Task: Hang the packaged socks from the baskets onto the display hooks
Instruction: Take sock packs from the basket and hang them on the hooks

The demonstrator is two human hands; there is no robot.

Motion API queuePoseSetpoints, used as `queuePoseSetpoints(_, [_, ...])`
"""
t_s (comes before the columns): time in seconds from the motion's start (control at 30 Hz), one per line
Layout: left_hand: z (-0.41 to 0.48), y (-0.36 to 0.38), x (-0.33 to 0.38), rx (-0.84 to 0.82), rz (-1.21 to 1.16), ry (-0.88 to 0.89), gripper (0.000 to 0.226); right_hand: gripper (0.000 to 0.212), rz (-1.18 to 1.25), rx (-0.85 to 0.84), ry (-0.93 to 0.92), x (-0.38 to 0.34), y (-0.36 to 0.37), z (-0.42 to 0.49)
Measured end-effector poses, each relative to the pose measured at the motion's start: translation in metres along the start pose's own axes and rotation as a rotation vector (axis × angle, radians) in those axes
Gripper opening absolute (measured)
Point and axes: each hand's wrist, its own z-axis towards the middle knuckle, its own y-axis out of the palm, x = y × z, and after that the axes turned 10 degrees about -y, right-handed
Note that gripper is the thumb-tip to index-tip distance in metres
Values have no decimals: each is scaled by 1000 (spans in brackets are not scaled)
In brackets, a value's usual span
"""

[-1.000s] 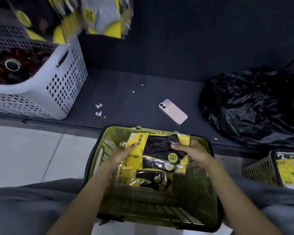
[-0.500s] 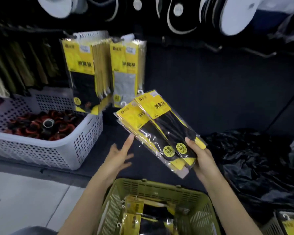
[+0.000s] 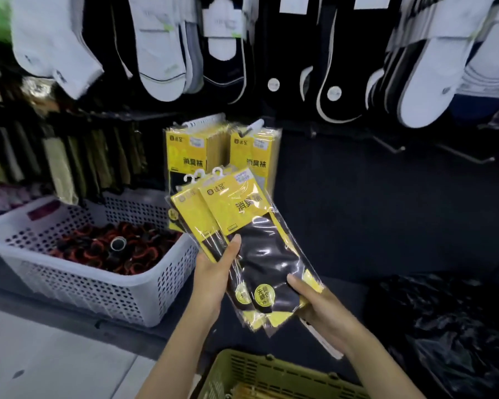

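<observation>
Head camera: the left hand (image 3: 213, 272) is gripping the fanned sock packs (image 3: 236, 208) mid-frame. The right hand (image 3: 323, 312) is pinching their lower ends, above the green basket (image 3: 271, 372) and in front of the hanging packs (image 3: 193, 148).

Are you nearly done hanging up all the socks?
Not yet. Done: two bunches of yellow sock packs already hang on display. In hand: the left hand and right hand grip a few black-sock packs, not hooked yet. Left: more packs show in the green basket, and bare hooks wait on the right.
</observation>
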Motion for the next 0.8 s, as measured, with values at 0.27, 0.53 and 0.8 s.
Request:
queuePoseSetpoints(0.27, [22,-17,43,-112,177,204,36,44,-100,205,-387,-69,22,51])
queuePoseSetpoints(0.53, [45,-20,66,-62,248,266,40,29,14,217,-516,-96,58,84])
queuePoseSetpoints(0.8, [66,-66,95,191,327,488,47,15,13,280,-517,-97,55,117])
